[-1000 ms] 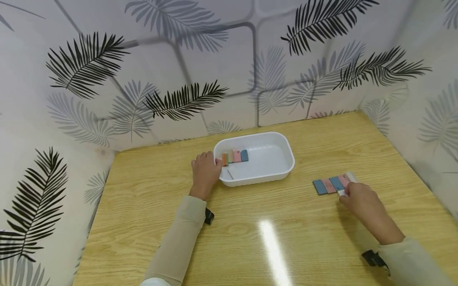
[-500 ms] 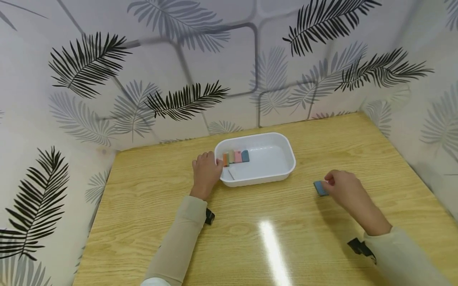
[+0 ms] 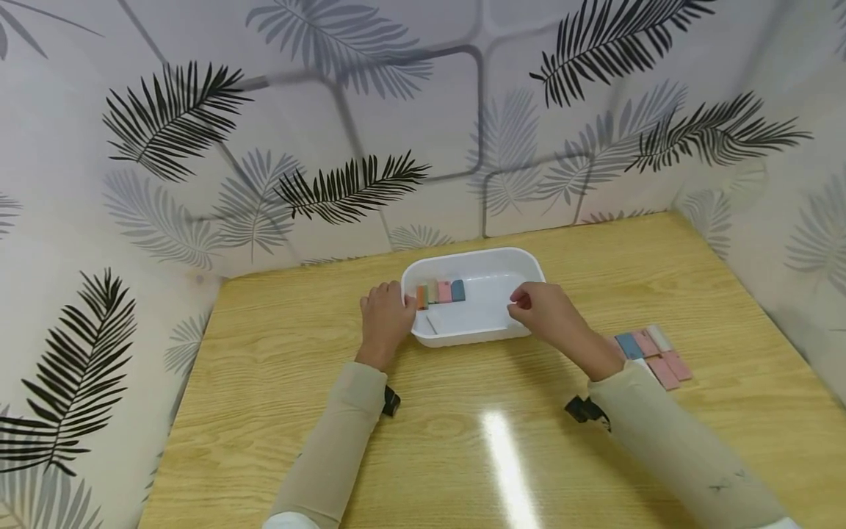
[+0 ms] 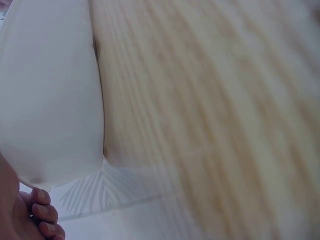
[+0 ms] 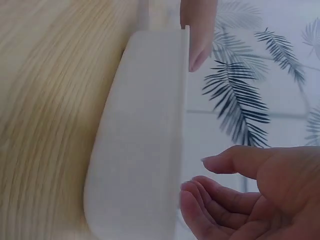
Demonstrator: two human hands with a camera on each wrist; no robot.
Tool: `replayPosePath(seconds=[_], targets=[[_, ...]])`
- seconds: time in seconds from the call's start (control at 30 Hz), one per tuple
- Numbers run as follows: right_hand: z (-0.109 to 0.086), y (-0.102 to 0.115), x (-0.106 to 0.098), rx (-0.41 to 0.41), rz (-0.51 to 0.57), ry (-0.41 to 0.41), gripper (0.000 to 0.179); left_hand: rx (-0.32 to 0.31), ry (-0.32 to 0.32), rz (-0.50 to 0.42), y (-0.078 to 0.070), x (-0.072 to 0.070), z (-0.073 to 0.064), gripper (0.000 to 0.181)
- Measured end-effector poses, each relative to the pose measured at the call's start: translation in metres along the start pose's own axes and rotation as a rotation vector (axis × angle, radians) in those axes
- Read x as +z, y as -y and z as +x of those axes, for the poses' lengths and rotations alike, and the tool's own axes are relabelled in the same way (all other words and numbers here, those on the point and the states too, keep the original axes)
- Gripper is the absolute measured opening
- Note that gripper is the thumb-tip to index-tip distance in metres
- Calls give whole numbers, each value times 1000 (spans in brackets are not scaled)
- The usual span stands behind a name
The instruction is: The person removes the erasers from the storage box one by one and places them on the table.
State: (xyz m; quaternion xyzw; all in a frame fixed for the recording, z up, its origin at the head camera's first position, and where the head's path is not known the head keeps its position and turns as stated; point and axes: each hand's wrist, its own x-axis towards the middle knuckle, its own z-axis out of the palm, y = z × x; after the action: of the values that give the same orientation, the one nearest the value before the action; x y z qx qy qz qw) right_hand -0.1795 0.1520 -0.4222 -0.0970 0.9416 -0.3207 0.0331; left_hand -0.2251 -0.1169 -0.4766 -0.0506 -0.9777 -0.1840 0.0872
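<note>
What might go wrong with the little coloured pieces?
The right sleeve is near the pieces outside the white tub and might brush them apart. The right hand is close to the tub and could bump it. If the left hand, gripping the tub, tips it, the pieces inside might slide.

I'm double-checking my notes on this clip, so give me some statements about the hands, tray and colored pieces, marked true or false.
1. The left hand grips the left end of the white tray. True.
2. The right hand lies flat on the table. False: it is at the tray's right end, fingers bent.
3. Inside the tray, a blue piece lies next to a pink piece. True.
4. Every colored piece is inside the tray. False: several other pieces lie on the table, right of the tray.
</note>
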Motion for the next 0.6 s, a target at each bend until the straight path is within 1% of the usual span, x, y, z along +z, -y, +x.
replayPosePath(seconds=[0.17,0.3,0.47,0.6], targets=[[30,4,23,29,1,12,24,-3,2,1,0,1,1,23],[51,9,39,75,-8,26,25,-10,9,10,-1,1,1,25],[68,15,56,138,13,81,29,-18,8,18,0,1,2,27],[78,17,68,163,16,98,35,-19,11,27,0,1,1,26]])
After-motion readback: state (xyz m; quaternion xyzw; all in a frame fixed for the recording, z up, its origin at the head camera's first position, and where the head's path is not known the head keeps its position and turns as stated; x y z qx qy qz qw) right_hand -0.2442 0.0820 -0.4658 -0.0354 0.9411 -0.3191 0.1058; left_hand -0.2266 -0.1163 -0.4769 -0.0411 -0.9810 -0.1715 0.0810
